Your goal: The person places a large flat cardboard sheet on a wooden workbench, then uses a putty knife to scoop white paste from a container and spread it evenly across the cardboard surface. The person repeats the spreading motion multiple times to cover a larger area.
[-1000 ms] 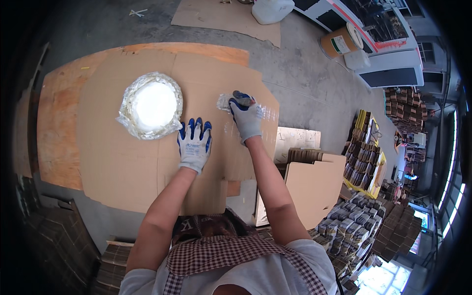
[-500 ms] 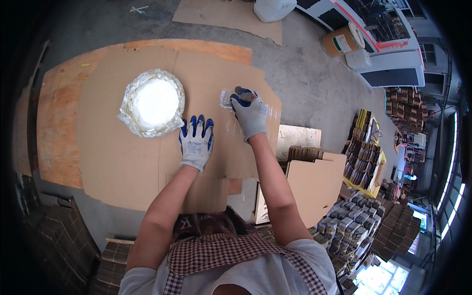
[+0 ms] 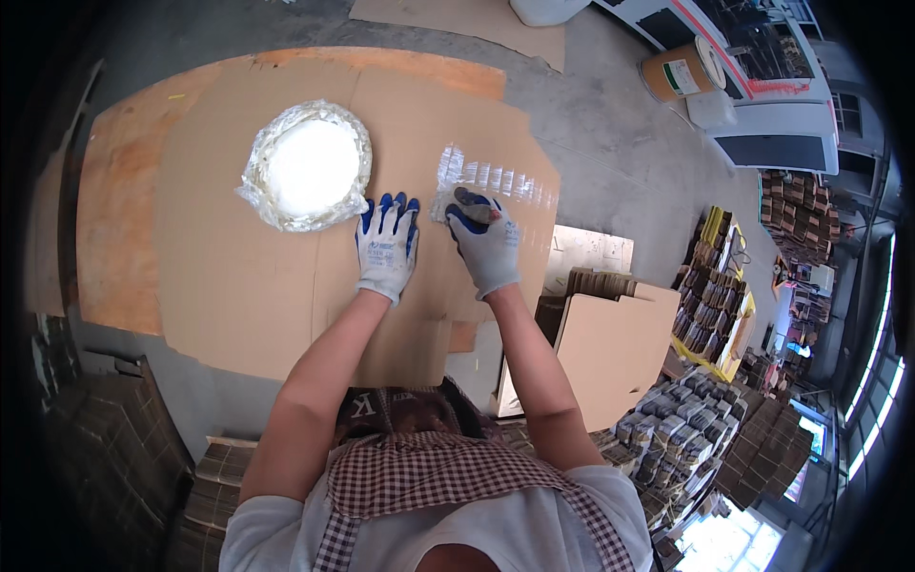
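Note:
A large flat sheet of brown cardboard (image 3: 257,286) lies before me on a wooden board (image 3: 119,219). On its far left part stands a round container of bright white material (image 3: 310,167), its rim wrapped in crinkled clear plastic. My left hand (image 3: 387,250), in a white glove with blue fingertips, rests flat on the sheet just right of the container, fingers spread. Bent over the sheet farther right, my gloved right hand (image 3: 483,238) has its thumb and fingers closed; what they hold is hidden. Whitish wet-looking streaks (image 3: 496,179) run across the cardboard beyond the right hand.
Cut cardboard pieces (image 3: 610,348) are stacked at my right, beside a pale panel (image 3: 591,250). Bundled cardboard (image 3: 710,296) stands farther right. A brown drum (image 3: 681,71) is at the far right, near a white machine (image 3: 772,148). More cardboard stacks (image 3: 105,467) stand at lower left.
My right hand has moved toward me over the cardboard, leaving the row of whitish streaks uncovered beyond it. My left hand keeps its place on the sheet. The whole view has shifted slightly.

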### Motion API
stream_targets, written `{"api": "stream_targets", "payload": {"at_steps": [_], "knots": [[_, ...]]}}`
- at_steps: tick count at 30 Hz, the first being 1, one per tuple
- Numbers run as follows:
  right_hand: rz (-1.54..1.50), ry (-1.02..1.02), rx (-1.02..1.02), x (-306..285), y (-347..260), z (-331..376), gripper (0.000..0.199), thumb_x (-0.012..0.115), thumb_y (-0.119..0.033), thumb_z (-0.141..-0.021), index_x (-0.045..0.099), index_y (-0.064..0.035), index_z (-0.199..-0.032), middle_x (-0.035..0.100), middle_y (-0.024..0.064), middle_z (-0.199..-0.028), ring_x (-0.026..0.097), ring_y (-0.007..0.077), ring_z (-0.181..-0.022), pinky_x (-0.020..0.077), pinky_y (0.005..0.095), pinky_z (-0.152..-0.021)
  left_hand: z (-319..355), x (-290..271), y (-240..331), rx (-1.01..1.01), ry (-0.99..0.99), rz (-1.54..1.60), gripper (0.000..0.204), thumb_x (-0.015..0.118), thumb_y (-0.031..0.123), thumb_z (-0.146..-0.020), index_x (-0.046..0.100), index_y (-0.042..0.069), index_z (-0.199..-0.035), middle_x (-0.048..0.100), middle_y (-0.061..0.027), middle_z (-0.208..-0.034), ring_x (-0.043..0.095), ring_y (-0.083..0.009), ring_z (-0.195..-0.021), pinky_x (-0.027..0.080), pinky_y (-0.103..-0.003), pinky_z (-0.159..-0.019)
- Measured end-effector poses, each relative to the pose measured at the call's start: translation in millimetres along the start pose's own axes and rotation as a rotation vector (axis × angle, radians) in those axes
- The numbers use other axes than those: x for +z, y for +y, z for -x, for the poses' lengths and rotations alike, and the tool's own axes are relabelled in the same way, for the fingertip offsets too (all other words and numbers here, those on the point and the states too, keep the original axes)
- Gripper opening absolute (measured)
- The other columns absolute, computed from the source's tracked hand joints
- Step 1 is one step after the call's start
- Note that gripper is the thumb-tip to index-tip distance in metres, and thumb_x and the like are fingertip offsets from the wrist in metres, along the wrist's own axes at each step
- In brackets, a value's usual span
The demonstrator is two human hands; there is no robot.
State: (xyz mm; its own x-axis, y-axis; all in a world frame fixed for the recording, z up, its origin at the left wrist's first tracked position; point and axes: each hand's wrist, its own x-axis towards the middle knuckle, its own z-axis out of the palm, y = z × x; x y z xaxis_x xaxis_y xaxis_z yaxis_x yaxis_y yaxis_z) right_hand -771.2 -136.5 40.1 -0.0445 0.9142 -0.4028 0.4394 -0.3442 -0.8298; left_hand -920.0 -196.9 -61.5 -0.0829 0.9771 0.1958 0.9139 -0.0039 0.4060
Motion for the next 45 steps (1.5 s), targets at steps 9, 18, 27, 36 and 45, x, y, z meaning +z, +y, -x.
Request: {"api": "stream_targets", "payload": {"at_steps": [9,18,27,36,45], "knots": [[0.279,0.005,-0.200,4,33,40,0.038,0.074,-0.025,-0.085,0.067,-0.0089,-0.118,0.064,0.0148,-0.109,0.066,0.0347,-0.093,0.0535,0.0414,-0.082,0,2,-4,0.035,0.054,0.016,0.041,0.061,0.020,-0.092,0.061,0.016,-0.133,0.059,-0.0090,-0.136,0.051,-0.0294,-0.129,0.030,-0.050,-0.116],[0.421,0.050,-0.338,2,56,69,0.041,0.074,-0.028,-0.085,0.065,-0.0111,-0.121,0.063,0.0126,-0.112,0.066,0.0329,-0.096,0.0542,0.0418,-0.081,0,4,-2,0.044,0.062,-0.064,0.037,0.058,0.024,-0.094,0.063,0.016,-0.130,0.060,-0.0068,-0.136,0.051,-0.0269,-0.129,0.030,-0.049,-0.115],[0.294,0.322,0.034,-82,81,75,0.037,0.075,-0.015,-0.083,0.067,-0.0084,-0.119,0.064,0.0117,-0.107,0.068,0.0296,-0.087,0.0551,0.0400,-0.078,4,14,-8,0.054,0.067,-0.102,0.038,0.055,0.027,-0.095,0.063,0.017,-0.131,0.058,-0.0084,-0.139,0.050,-0.0285,-0.133,0.028,-0.052,-0.116],[0.335,0.334,-0.199,-69,106,68,0.039,0.074,-0.014,-0.084,0.064,-0.0089,-0.121,0.063,0.0148,-0.114,0.065,0.0350,-0.101,0.0534,0.0408,-0.087,2,10,-5,0.077,0.051,-0.115,0.040,0.061,0.021,-0.093,0.061,0.017,-0.133,0.057,-0.0067,-0.141,0.050,-0.0298,-0.132,0.028,-0.051,-0.118],[0.103,0.209,-0.257,-53,82,54,0.041,0.074,-0.020,-0.085,0.065,-0.0118,-0.124,0.065,0.0148,-0.119,0.066,0.0350,-0.104,0.0532,0.0406,-0.089,2,10,-3,0.072,0.016,-0.168,0.038,0.057,0.024,-0.094,0.062,0.015,-0.131,0.055,-0.0080,-0.143,0.047,-0.0304,-0.134,0.026,-0.051,-0.118]]}}
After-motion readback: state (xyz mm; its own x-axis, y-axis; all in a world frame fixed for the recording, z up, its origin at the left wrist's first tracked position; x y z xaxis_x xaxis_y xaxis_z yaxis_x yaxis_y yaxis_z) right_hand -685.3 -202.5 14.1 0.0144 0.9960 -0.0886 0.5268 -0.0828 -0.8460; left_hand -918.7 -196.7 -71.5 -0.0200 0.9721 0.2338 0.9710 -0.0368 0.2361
